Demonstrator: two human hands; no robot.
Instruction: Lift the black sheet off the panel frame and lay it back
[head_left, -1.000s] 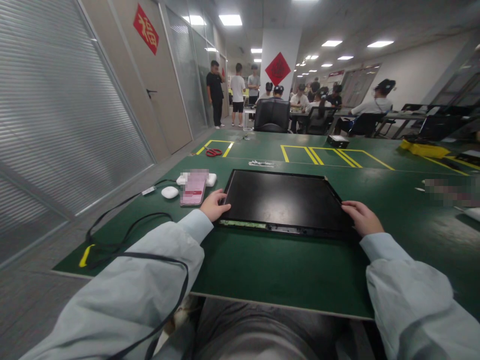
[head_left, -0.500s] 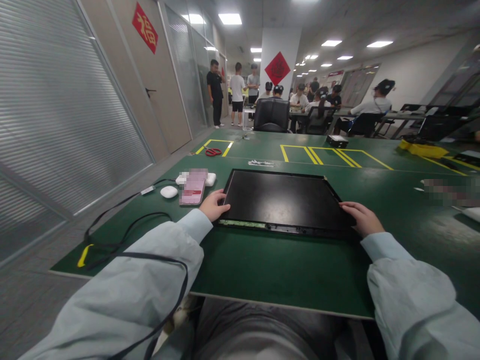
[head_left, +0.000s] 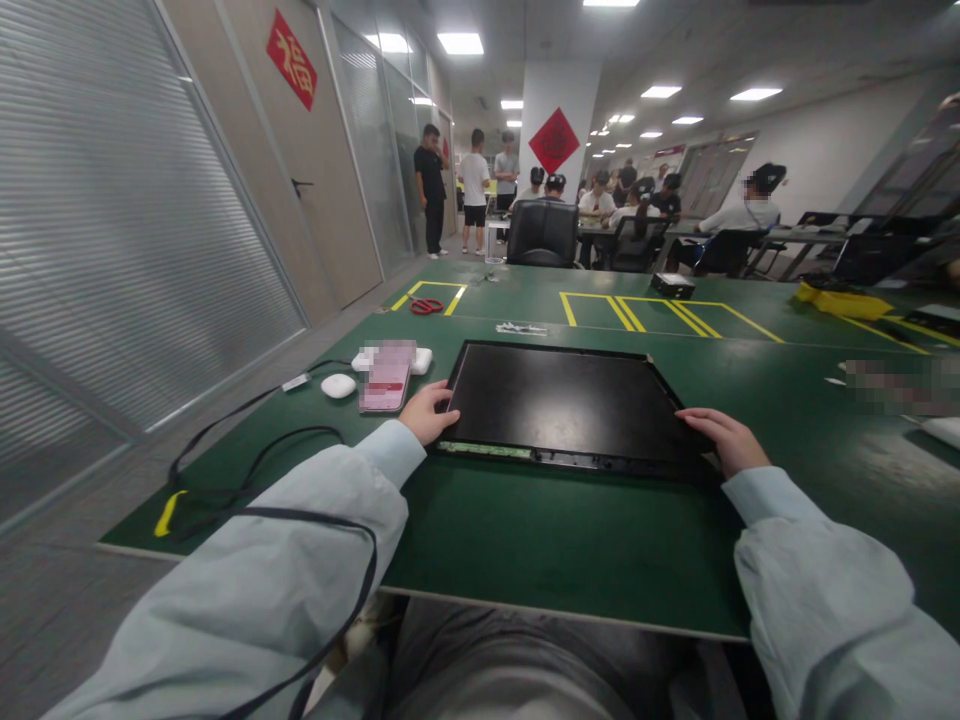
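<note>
A black display panel (head_left: 564, 400) lies face up on the green table (head_left: 555, 545), with a strip of green circuit board (head_left: 484, 450) showing along its near edge. My left hand (head_left: 429, 412) grips the panel's left edge, thumb on top and fingers around the side. At the opposite edge, my right hand (head_left: 726, 440) has its fingers along the top of the frame, and its thumb is hidden from view. Both hands are closed on the panel's sides.
Left of the panel lie a phone (head_left: 386, 378), a white rounded case (head_left: 338, 386) and a black cord (head_left: 255, 400) with a tag. Beyond are red-handled scissors (head_left: 427, 306), a small clear packet (head_left: 522, 328) and a black box (head_left: 673, 286). A yellow object (head_left: 844, 300) sits far right. Several people are in the background.
</note>
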